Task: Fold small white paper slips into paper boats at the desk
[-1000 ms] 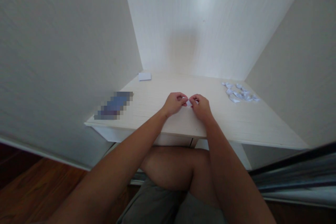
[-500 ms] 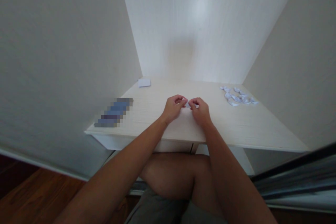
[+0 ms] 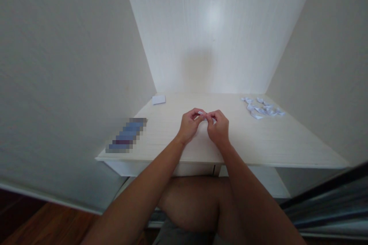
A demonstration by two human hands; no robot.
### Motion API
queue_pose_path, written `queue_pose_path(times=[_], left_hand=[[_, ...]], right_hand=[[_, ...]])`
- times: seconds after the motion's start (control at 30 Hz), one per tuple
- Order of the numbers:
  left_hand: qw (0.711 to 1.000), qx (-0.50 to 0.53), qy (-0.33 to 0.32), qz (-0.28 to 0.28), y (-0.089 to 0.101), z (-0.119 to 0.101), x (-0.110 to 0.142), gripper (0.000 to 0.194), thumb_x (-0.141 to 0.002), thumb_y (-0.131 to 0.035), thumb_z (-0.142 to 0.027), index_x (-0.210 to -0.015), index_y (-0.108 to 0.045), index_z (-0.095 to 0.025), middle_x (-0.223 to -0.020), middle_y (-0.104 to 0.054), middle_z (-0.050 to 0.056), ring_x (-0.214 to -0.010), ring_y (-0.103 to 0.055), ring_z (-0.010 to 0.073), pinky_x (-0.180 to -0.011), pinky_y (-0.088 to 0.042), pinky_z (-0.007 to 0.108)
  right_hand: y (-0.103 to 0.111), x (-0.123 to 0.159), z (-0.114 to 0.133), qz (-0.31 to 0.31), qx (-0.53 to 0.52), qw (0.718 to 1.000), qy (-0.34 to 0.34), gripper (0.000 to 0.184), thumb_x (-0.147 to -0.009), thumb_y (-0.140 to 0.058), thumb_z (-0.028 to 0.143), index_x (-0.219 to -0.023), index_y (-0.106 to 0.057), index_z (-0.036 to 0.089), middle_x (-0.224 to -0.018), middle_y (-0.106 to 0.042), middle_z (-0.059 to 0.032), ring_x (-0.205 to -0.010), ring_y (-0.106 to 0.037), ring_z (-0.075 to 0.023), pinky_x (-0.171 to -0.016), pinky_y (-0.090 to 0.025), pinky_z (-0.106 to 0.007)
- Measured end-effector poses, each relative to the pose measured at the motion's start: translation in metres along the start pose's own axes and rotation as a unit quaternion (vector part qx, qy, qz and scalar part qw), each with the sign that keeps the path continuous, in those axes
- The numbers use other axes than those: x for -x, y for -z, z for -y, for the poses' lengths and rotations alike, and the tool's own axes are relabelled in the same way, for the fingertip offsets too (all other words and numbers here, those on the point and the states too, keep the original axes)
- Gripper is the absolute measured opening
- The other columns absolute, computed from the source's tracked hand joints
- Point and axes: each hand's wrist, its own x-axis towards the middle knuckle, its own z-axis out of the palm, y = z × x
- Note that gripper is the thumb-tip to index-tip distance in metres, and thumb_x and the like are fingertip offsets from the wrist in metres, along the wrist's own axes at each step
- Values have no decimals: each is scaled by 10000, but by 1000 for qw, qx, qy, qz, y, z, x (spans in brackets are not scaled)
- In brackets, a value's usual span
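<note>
Over the middle of the white desk [image 3: 161, 138], my left hand [image 3: 189, 123] and my right hand [image 3: 218, 125] meet at the fingertips. Between them is a small strip of white paper [image 3: 200, 113], pinched by thumb and fingers on both sides. One end of the strip shows above my left fingers; a bit of white also shows by my right thumb. Most of the strip is hidden by my fingers, so its exact shape cannot be made out.
Several twisted white paper pieces [image 3: 263, 108] lie at the back right of the desk. A small white stack that looks like paper [image 3: 158, 100] sits at the back left corner. A blurred-out bluish flat object [image 3: 126, 136] lies at the left edge. Walls enclose the desk on three sides.
My fingertips have come closer together, and the paper between them sits differently, with an end now showing above my left fingers. The view has tilted slightly upward.
</note>
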Motion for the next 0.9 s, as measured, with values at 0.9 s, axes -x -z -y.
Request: queue_pose_path(times=[0.9], left_hand=[[985, 132, 33, -108, -6, 0, -6, 526, -591, -947, -196, -1041, -678, -157, -677, -711, -23, -728, -723, 160, -808, -541, 318]], right_hand=[[-8, 2, -9, 1, -68, 991, -117, 236, -864, -661, 417, -806, -724, 197, -836, -777, -92, -797, -685, -233, -787, -520, -364]])
